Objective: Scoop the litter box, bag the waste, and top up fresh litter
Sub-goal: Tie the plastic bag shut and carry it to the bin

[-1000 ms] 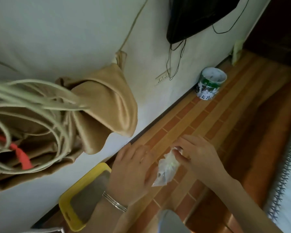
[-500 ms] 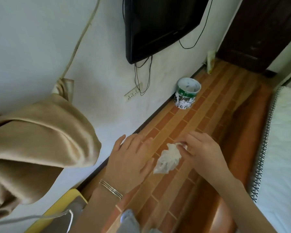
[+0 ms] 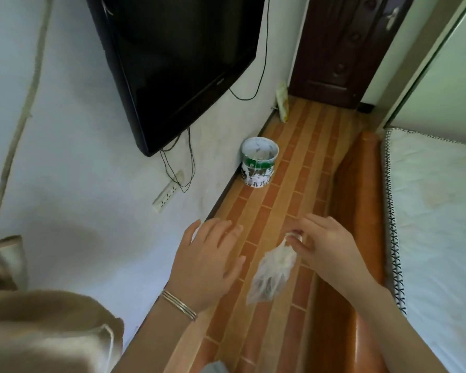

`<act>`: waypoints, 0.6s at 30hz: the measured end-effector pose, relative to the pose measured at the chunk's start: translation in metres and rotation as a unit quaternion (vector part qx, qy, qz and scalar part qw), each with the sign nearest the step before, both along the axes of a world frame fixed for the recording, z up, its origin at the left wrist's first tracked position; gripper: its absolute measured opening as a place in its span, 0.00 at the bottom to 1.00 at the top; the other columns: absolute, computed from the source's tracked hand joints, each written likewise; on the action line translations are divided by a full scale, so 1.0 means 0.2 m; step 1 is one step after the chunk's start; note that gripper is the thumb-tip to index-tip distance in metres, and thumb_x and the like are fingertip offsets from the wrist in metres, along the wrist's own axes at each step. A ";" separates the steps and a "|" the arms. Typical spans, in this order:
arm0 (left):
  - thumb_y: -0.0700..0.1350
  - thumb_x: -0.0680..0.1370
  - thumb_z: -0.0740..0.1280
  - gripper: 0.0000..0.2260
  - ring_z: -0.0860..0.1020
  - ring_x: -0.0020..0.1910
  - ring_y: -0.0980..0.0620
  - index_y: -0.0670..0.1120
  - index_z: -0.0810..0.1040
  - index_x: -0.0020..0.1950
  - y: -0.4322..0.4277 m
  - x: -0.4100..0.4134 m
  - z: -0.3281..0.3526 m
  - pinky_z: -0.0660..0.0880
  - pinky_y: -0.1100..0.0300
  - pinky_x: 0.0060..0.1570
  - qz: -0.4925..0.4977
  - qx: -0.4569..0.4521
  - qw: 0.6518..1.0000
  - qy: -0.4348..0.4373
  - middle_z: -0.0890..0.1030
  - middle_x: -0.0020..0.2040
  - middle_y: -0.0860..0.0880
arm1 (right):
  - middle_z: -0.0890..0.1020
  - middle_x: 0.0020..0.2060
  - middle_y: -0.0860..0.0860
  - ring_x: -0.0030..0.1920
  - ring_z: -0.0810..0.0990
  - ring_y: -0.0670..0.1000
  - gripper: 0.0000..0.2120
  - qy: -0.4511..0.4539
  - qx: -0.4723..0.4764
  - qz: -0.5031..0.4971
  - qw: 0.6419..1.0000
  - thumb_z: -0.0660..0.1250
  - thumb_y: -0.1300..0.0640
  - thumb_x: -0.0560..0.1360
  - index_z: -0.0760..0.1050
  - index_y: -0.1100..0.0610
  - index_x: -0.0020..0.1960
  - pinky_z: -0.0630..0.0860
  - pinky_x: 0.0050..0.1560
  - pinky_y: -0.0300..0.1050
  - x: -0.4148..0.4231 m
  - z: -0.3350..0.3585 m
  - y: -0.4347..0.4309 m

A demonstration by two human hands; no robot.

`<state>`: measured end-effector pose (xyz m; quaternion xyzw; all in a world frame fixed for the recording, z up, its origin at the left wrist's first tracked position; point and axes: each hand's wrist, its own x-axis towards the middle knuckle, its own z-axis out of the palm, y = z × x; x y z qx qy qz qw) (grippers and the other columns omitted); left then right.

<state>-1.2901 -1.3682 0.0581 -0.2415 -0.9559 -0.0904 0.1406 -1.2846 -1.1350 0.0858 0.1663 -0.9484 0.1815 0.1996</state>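
**Q:** Now, in the head view, where is the waste bag, and how would it handle?

**A:** Head view. The small clear plastic bag (image 3: pixel 273 270) hangs in the air over the brick-patterned floor (image 3: pixel 301 157). It is on the near side of the paint-smeared tub (image 3: pixel 258 166), which stands against the wall, and well apart from it. The bag looks light and limp: thin film, puckered at the top, with a little dark matter sagging in its lower end. On that showing it is soft, crushable and easily torn. The gathered neck is the place to hold it, since the body would give under a squeeze.

**Q:** And the pose of each hand?

**A:** The right hand (image 3: pixel 331 246) is nearer the camera than the tub and toward its bed side. It pinches the neck between thumb and fingertips (image 3: pixel 301 246), back of the hand up, with the forearm entering from the lower right. The bag dangles below the pinch. The left hand (image 3: pixel 210 254), on the tub's near side toward the wall, holds nothing. Its fingers are straight and slightly spread, palm down, clear of the bag. Thin bangles (image 3: pixel 179 305) ring its wrist.

**Q:** Is the litter box shown?

**A:** No. The step in hand seems to be closing or carrying off the bagged waste, and the top-up probably remains to be done.
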 end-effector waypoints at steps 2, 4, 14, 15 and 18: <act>0.57 0.75 0.56 0.21 0.75 0.60 0.48 0.49 0.77 0.63 0.02 -0.11 0.00 0.69 0.47 0.62 -0.015 -0.011 1.000 -0.010 0.79 0.59 0.50 | 0.78 0.33 0.43 0.31 0.65 0.38 0.09 -0.004 -0.013 -0.020 1.000 0.75 0.62 0.66 0.79 0.52 0.42 0.71 0.35 0.39 -0.09 0.00 0.02; 0.57 0.76 0.56 0.21 0.76 0.60 0.48 0.49 0.77 0.63 0.05 -0.20 0.00 0.70 0.46 0.62 -0.027 -0.013 0.999 -0.022 0.79 0.59 0.49 | 0.78 0.34 0.44 0.30 0.70 0.40 0.09 -0.005 -0.018 -0.025 1.000 0.75 0.62 0.66 0.79 0.51 0.42 0.73 0.35 0.42 -0.16 -0.02 0.05; 0.56 0.76 0.55 0.21 0.74 0.60 0.47 0.48 0.76 0.63 0.40 -0.70 -0.11 0.62 0.51 0.63 -0.039 -0.031 0.997 -0.060 0.77 0.60 0.49 | 0.78 0.33 0.43 0.33 0.77 0.45 0.10 -0.026 -0.028 -0.030 0.999 0.74 0.62 0.67 0.78 0.50 0.42 0.74 0.37 0.43 -0.64 -0.14 0.40; 0.56 0.76 0.55 0.21 0.74 0.61 0.47 0.49 0.75 0.63 0.46 -0.76 -0.12 0.62 0.51 0.63 -0.034 -0.027 0.997 -0.065 0.77 0.61 0.49 | 0.78 0.33 0.43 0.33 0.77 0.44 0.10 -0.032 -0.023 -0.027 0.999 0.74 0.62 0.67 0.78 0.50 0.42 0.74 0.37 0.42 -0.71 -0.15 0.46; 0.56 0.75 0.56 0.22 0.74 0.62 0.46 0.49 0.74 0.65 0.66 -0.93 -0.12 0.63 0.50 0.63 -0.019 -0.022 0.996 -0.080 0.76 0.63 0.48 | 0.78 0.33 0.42 0.32 0.76 0.43 0.09 -0.046 -0.009 -0.019 0.999 0.75 0.62 0.66 0.79 0.50 0.42 0.69 0.37 0.38 -0.91 -0.16 0.65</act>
